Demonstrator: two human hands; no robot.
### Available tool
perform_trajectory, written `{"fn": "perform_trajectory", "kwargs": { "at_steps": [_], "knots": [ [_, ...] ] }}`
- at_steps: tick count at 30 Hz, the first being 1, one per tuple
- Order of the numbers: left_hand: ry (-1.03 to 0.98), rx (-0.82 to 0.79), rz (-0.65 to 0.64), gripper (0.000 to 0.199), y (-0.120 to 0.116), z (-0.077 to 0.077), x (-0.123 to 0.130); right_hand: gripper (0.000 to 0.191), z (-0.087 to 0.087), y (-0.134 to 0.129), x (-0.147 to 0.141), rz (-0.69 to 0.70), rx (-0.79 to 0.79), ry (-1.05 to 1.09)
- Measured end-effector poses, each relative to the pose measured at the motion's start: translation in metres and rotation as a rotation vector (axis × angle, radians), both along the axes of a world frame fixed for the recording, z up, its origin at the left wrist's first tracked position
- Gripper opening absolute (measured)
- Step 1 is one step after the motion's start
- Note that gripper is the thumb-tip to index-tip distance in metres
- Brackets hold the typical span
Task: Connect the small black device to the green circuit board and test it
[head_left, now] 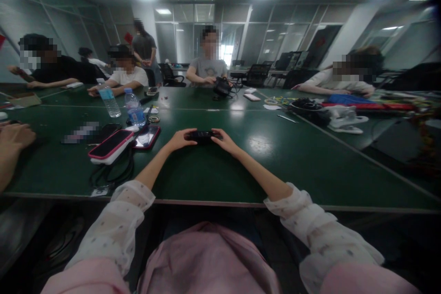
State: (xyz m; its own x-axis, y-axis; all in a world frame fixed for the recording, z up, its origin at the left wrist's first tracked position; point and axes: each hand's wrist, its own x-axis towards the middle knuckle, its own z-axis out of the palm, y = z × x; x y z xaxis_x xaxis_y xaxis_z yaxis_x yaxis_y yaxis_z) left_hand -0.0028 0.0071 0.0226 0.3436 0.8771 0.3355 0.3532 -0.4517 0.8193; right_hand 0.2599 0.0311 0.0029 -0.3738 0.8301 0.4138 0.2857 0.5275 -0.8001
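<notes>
Between my two hands, a small dark oblong object point(200, 137) is held just above or on the green table; its exact kind is too small and dark to tell. My left hand point(182, 138) grips its left end, thumb towards me and fingers behind. Around the right end close the thumb and fingers of my right hand point(222, 139). To the left of my left hand lie a phone with a pink edge point(147, 137) and another pink-edged phone point(112, 143) resting on a white item, with a dark cord point(129, 165) beside them.
Two water bottles, one clear point(109, 98) and one bluish point(135, 109), stand on the green table point(213, 174) ahead left. A pen point(288, 119), dark cables point(306, 105) and white objects point(346, 120) lie to the right. Another person's hand point(15, 138) is at far left; several people sit around.
</notes>
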Motion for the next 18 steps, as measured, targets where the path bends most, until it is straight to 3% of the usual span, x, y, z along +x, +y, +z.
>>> {"fn": "perform_trajectory", "kwargs": {
  "at_steps": [4,18],
  "knots": [
    [-0.006,-0.007,0.014,0.075,0.0005,-0.0015,0.0012,0.046,0.0008,0.0012,-0.0001,-0.036,-0.089,0.080],
    [0.022,0.015,0.010,0.073,-0.0013,0.0014,0.0016,0.047,0.0045,-0.0042,-0.0007,-0.007,-0.048,0.029]
  ]
}}
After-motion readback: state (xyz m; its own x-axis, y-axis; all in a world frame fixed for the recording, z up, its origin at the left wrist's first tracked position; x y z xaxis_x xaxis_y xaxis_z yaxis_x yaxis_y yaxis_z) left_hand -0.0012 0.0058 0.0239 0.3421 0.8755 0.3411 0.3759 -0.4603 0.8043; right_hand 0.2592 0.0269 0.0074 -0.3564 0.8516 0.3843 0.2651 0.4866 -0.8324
